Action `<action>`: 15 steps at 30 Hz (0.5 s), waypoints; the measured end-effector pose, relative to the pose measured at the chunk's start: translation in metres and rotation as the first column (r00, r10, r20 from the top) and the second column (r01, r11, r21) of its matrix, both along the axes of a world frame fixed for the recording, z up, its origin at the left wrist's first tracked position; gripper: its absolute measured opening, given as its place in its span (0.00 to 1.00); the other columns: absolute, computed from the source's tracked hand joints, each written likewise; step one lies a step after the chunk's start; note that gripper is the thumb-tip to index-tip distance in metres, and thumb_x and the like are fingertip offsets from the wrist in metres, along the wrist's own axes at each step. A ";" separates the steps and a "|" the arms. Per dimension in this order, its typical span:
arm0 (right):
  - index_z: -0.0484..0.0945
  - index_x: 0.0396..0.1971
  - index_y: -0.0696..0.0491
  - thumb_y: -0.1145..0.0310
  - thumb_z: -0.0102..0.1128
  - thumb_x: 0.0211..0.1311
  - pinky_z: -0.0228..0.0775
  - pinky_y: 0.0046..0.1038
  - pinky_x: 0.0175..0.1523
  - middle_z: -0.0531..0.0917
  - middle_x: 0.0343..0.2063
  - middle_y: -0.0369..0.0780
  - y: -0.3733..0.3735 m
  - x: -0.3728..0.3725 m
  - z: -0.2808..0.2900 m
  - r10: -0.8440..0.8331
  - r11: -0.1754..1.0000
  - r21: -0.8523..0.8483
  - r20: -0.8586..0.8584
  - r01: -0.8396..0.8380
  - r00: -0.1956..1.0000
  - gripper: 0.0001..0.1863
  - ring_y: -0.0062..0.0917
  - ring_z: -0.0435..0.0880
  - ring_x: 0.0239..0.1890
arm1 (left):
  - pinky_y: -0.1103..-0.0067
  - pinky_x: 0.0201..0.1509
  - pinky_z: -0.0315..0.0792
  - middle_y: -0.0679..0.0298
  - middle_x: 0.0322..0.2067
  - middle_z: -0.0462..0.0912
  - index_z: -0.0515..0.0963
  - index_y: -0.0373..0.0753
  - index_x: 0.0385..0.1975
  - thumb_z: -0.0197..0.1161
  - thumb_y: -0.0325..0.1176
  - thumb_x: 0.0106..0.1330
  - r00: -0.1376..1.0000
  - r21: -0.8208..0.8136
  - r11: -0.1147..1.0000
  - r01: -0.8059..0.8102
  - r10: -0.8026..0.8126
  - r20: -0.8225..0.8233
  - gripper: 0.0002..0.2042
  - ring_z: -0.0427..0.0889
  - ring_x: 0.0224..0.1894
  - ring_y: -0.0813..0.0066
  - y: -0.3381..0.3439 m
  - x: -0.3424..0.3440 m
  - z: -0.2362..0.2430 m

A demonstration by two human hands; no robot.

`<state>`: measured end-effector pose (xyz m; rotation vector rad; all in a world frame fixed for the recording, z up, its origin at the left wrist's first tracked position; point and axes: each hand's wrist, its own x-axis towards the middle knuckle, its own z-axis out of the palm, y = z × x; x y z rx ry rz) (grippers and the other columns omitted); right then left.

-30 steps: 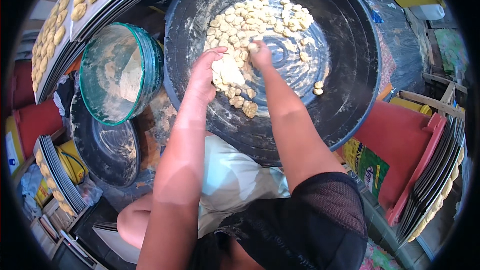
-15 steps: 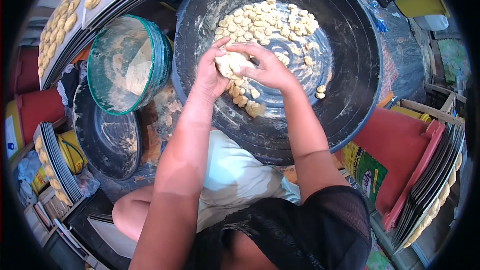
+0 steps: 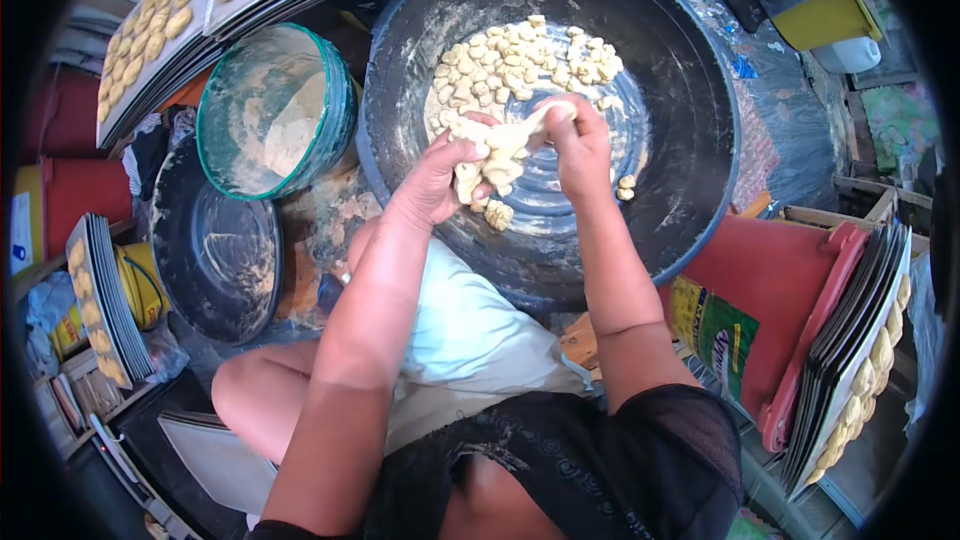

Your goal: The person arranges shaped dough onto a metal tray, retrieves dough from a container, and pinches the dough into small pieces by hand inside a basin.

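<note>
Over a wide black basin [image 3: 690,70], my left hand [image 3: 435,180] grips a lumpy mass of pale dough [image 3: 503,155]. My right hand [image 3: 580,145] pinches one end of that dough, which stretches between the two hands. Behind them, many small dough pieces [image 3: 490,60] lie spread in the floury basin. A few loose pieces [image 3: 498,215] sit just below my left hand, and a small pair [image 3: 626,187] rests right of my right hand.
Left of the basin stands a green-rimmed tub [image 3: 240,165] with flour inside, beside a smaller black basin [image 3: 190,290]. Stacked trays [image 3: 225,15] with shaped dough rise at the upper left. On the right are a red bin [image 3: 750,250] and more stacked trays [image 3: 850,340] bearing dough.
My right hand has moved right and turned upward, drawing out the dough. My left hand has shifted slightly lower, and the dough mass now looks more pulled apart. The whole view has shifted a little.
</note>
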<state>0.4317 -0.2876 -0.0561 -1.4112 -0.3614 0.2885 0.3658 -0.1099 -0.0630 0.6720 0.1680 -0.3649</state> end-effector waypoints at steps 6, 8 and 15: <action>0.71 0.39 0.57 0.68 0.57 0.64 0.73 0.21 0.33 0.81 0.30 0.39 0.000 -0.026 0.037 0.021 0.979 0.204 -0.179 0.016 0.984 0.09 0.19 0.79 0.26 | 0.80 0.26 0.75 0.57 0.38 0.77 0.67 0.40 0.47 0.57 0.36 0.57 0.991 -0.043 0.991 -0.123 0.121 -0.051 0.18 0.79 0.36 0.71 -0.021 -0.028 0.037; 0.70 0.45 0.56 0.72 0.58 0.62 0.74 0.23 0.39 0.81 0.33 0.41 -0.007 -0.037 0.045 0.060 0.977 0.214 -0.194 -0.017 0.979 0.13 0.22 0.80 0.31 | 0.78 0.28 0.77 0.57 0.39 0.77 0.66 0.40 0.47 0.59 0.35 0.57 0.987 -0.086 0.985 -0.147 0.140 -0.081 0.19 0.79 0.37 0.70 -0.030 -0.035 0.049; 0.73 0.49 0.57 0.79 0.64 0.52 0.72 0.23 0.47 0.83 0.36 0.40 -0.028 -0.052 0.074 0.181 0.979 -0.105 0.084 -0.172 0.980 0.21 0.20 0.80 0.40 | 0.82 0.19 0.74 0.62 0.34 0.78 0.68 0.42 0.45 0.63 0.32 0.55 0.990 0.216 0.967 -0.132 0.138 -0.014 0.19 0.80 0.30 0.75 -0.040 -0.048 0.058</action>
